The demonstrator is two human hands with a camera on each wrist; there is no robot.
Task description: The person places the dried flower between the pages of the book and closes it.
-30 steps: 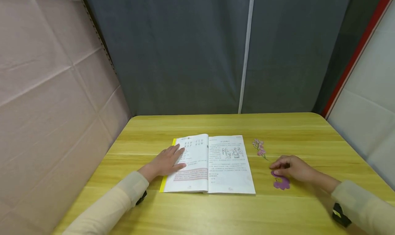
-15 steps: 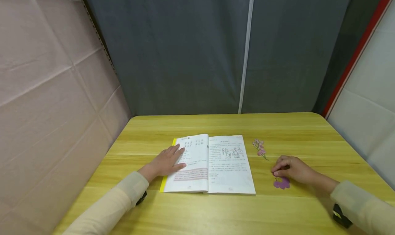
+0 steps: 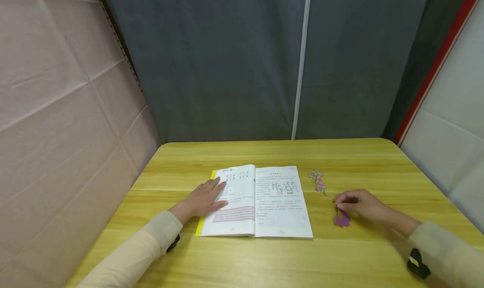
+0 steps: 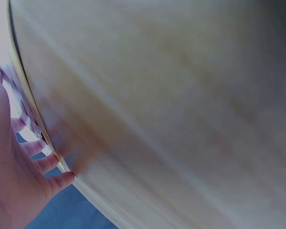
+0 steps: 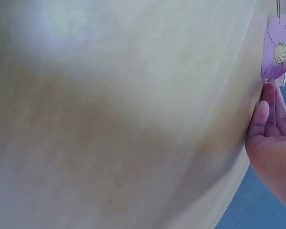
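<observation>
An open book (image 3: 281,204) with printed pages and a yellow cover edge lies on the table. My left hand (image 3: 204,198) rests on its left page, fingers spread and straight. To the right of the book, my right hand (image 3: 359,204) pinches a purple flattened flower (image 3: 341,221) between thumb and fingers. The right wrist view shows the purple petals with a pale yellow centre (image 5: 280,53), tilted up off the wood. The fingers hide part of the flower in the head view. A thin sprig of small pink blossoms (image 3: 318,181) lies between the book and my right hand.
The wooden table (image 3: 242,263) has rounded far corners. A dark grey curtain (image 3: 227,69) hangs behind it. Pale cloth panels stand at the left (image 3: 68,111) and right (image 3: 457,124).
My right hand has shifted slightly, and the purple flower has tilted and moved a little to the left with it. The left hand, book and pink sprig stay where they were.
</observation>
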